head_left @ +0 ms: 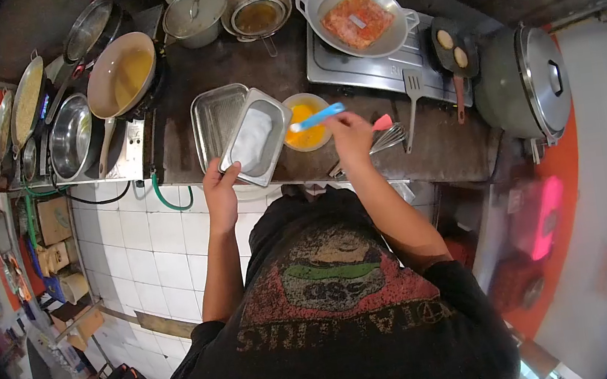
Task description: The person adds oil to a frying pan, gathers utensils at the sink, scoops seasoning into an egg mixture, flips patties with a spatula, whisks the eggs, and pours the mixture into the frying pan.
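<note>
My left hand [222, 188] grips the near end of a rectangular metal container [280, 128], which is tilted and holds white powder [254, 136]. A blue spoon [322, 116] with white at its tip is pinched in my right hand [351, 136]. The spoon's tip is over a bowl [322, 102] of yellow beaten egg [304, 135]. Beside my right wrist lie a whisk [388, 138] and a red-tipped utensil [382, 123], partly hidden by the hand.
A wire-mesh tray [206, 126] stands behind the container. On the gas stove [334, 72] sits a pan [311, 8] with a packed reddish block. A spatula [414, 100], small egg pan [447, 66] and large pot [506, 81] are at right; a frying pan [104, 77] is at left.
</note>
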### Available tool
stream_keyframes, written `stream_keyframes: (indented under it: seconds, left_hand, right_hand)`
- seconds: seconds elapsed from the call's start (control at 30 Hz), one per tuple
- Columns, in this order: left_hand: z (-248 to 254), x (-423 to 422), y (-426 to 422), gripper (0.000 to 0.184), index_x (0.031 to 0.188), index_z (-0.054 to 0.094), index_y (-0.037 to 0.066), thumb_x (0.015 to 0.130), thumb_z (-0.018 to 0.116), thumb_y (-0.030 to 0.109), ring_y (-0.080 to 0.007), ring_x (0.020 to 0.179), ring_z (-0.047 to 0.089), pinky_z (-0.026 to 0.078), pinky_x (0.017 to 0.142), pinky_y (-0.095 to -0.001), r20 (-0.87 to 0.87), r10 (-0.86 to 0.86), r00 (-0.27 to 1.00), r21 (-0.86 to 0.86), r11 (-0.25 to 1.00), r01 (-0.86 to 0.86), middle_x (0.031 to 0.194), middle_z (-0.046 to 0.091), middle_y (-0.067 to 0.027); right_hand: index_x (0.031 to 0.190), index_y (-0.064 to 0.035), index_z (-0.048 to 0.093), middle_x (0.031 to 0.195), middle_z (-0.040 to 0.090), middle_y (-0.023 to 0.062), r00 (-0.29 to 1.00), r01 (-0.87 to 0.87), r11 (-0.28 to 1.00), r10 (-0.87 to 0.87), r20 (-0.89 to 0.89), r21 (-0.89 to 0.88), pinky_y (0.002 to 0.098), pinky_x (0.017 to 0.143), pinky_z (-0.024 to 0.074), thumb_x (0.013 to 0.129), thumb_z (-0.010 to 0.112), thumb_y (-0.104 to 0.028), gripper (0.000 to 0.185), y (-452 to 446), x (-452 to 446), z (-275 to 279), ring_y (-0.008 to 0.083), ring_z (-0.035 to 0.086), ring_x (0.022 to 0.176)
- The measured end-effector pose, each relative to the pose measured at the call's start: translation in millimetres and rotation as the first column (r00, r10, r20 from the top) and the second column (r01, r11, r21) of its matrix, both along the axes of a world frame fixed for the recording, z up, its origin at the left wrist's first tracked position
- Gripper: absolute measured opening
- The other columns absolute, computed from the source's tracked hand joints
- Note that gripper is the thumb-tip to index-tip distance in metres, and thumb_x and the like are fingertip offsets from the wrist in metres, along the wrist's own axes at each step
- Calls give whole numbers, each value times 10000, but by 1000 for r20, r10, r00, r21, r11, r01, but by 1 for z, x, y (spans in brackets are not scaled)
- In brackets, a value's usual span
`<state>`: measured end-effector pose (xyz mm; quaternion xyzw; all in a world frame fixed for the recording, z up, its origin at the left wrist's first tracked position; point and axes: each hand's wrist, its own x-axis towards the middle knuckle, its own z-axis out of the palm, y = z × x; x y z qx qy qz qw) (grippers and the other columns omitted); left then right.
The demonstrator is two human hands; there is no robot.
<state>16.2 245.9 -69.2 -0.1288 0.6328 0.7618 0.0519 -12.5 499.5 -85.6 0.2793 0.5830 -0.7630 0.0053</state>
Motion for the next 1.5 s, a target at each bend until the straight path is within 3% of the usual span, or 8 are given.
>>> stream_keyframes:
  seconds: [0.07, 0.27, 0.67, 0.83, 1.0, 1.13, 1.2, 1.5]
  left_hand:
    - [-6, -1, -4, 79, 946, 609, 36, 873, 598, 63, -56, 725, 539, 409, 646, -220, -8, 5, 1000, -3, 1000, -5, 844, 632, 3]
    - [4, -4, -1, 61, 934, 598, 32, 883, 597, 65, -59, 720, 538, 416, 660, -221, 35, 10, 999, 48, 999, -11, 825, 627, -1]
    - [-13, -3, 5, 61, 950, 593, 47, 890, 585, 55, -57, 777, 523, 399, 704, -217, -45, -113, 993, 102, 988, 117, 849, 600, 25]
    - [-9, -3, 7, 14, 893, 590, 59, 886, 602, 59, -39, 749, 463, 357, 680, -201, -11, -103, 995, 101, 989, 104, 802, 550, 53]
    - [2, -4, 6, 52, 931, 609, 44, 894, 593, 77, -50, 727, 521, 405, 658, -213, 33, -29, 999, 78, 997, 27, 818, 611, 21]
    - [-1, -5, 1, 76, 947, 609, 29, 893, 589, 78, -74, 719, 566, 444, 640, -229, 0, 4, 1000, 37, 999, -4, 835, 640, -7]
    - [-3, -4, -3, 78, 949, 610, 29, 892, 590, 78, -75, 714, 566, 444, 635, -229, 6, 4, 1000, 22, 1000, -4, 835, 639, -7]
    - [4, -7, 12, 60, 929, 603, 35, 892, 599, 82, -59, 709, 555, 438, 632, -218, -25, -54, 998, 65, 996, 55, 815, 621, 6]
  right_hand:
    - [772, -12, 698, 729, 663, 123, 949, 299, 385, -24, -314, 873, 340, 674, 440, 729, 718, -125, 123, 17, 3, 0, 232, 596, 693]
    - [776, -30, 691, 737, 662, 132, 914, 204, 639, 147, -378, 742, 401, 704, 438, 693, 733, -134, 140, -33, 6, 29, 295, 585, 733]
    - [735, -85, 687, 695, 662, 73, 741, -48, 417, 624, -247, 908, 394, 676, 415, 679, 701, -146, 84, -85, 12, 18, 286, 576, 682]
    - [750, -22, 695, 686, 675, 66, 956, -268, 939, 286, -58, 213, 350, 645, 482, 759, 691, -163, 141, -76, 3, 17, 189, 614, 650]
    - [773, 6, 695, 784, 685, 69, 982, -153, 974, 168, 81, -167, 258, 792, 430, 755, 683, -94, 102, -38, -4, 22, 122, 608, 801]
    - [780, 1, 697, 755, 674, 87, 1000, -22, 1000, 22, -2, -17, 300, 745, 440, 751, 694, -121, 126, 13, -4, -4, 169, 606, 763]
    - [785, -4, 693, 740, 656, 124, 973, 225, 388, -41, -227, 894, 330, 704, 437, 731, 721, -139, 148, 29, -2, -5, 217, 595, 733]
    - [757, -59, 687, 693, 650, 74, 834, 8, 601, 436, -337, 799, 371, 719, 424, 701, 717, -174, 132, -67, 10, 23, 273, 586, 728]
